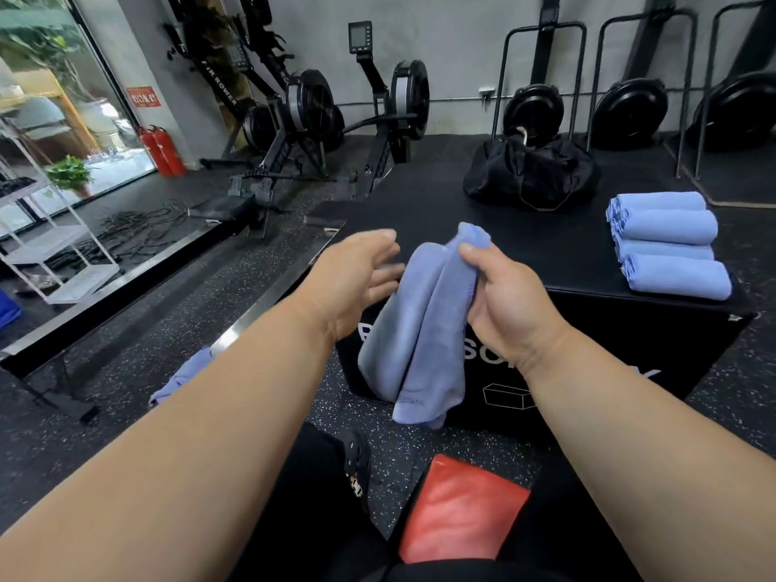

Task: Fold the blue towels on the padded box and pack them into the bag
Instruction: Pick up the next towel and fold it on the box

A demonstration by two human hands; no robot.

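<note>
My right hand [504, 302] grips the top of a blue towel [415, 338] that hangs loose in front of the black padded box [441, 212]. My left hand [357, 275] is beside the towel on its left, fingers spread and relaxed, its fingertips blurred near the cloth. Several folded blue towels [667, 243] lie stacked at the box's right edge. A black bag [531, 172] sits at the far side of the box top. Another blue towel [184, 373] lies on the floor, partly hidden behind my left forearm.
Rowing machines [302, 119] stand at the back left, weight plates [630, 113] on racks at the back right. A white shelf [50, 245] and red fire extinguishers [161, 151] are on the left. A red pad [457, 514] lies near my legs on the speckled floor.
</note>
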